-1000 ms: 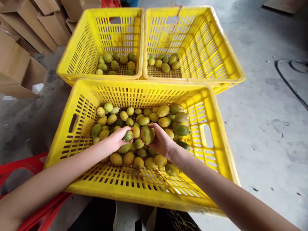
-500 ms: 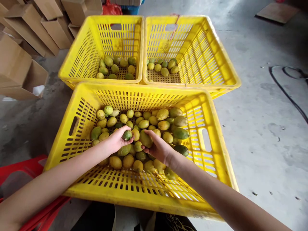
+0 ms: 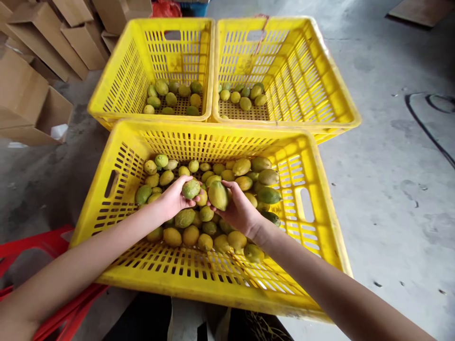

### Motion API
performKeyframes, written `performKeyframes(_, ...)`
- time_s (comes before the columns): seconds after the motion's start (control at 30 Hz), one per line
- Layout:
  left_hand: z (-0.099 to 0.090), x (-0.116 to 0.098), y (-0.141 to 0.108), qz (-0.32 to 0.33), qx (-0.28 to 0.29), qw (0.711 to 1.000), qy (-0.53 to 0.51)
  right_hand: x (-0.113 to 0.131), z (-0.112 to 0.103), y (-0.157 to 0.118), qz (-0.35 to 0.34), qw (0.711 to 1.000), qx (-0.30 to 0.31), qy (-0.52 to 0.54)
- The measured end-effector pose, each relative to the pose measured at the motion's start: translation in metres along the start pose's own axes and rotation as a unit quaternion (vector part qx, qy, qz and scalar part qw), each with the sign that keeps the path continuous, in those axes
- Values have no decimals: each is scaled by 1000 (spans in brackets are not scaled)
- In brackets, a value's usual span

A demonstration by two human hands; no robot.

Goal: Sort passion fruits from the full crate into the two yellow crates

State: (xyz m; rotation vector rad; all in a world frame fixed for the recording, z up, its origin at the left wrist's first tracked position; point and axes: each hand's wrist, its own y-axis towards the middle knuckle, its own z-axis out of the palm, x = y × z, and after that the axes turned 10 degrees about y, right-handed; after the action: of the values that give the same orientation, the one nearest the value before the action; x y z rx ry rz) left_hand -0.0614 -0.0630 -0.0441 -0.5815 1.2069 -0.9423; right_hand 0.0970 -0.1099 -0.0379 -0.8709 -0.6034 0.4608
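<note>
A speckled green-yellow lemon (image 3: pixel 191 189) lies in my left hand (image 3: pixel 175 198), its fingers curled around it. Beside it, my right hand (image 3: pixel 242 210) grips a larger, longer yellow-green lemon (image 3: pixel 218 195) between thumb and fingers. Both hands are above the middle of the near yellow crate (image 3: pixel 213 290), close together. Loose lemons, yellow to dark green, cover much of that crate's floor. A longish dark green lemon (image 3: pixel 268 195) lies among others to the right of my right hand. My hands hide part of the fruit below.
Behind stand two more yellow crates, the left one (image 3: pixel 121 71) and the right one (image 3: pixel 320 71), each with several lemons at the bottom. Cardboard boxes (image 3: pixel 21 90) are stacked at the left. A red plastic stool (image 3: pixel 50 244) sits near my left arm. Black cable (image 3: pixel 426 128) lies on the floor.
The left hand's fruit now shows a lighter, speckled side. My right hand has raised its lemon slightly and tilted it more into view. The whole view has shifted a little.
</note>
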Motion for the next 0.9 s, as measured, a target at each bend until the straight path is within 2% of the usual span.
performKeyframes(0.2, 0, 4, -1, 75, -17, 997, 10, 0, -6, 1, 6, 999, 44, -4)
performKeyframes(0.37, 1, 6, 1, 28, -50, 998, 26, -4, -12, 7, -26, 999, 31, -16)
performKeyframes(0.53, 2, 3, 1, -40, -59, 997, 7, 0, -9, 5, 37, 999, 36, 7)
performKeyframes(0.63, 2, 4, 0, -31, -60, 998, -14, 0, -5, 3, 37, 999, 17, 16)
performKeyframes(0.8, -2, 9, 4, 39, -43, 998, -11, -2, -6, 4, -8, 1000, 1, -6)
performKeyframes(0.9, -3, 9, 5, 32, -41, 999, 3, -3, -9, 6, 12, 1000, -13, -13)
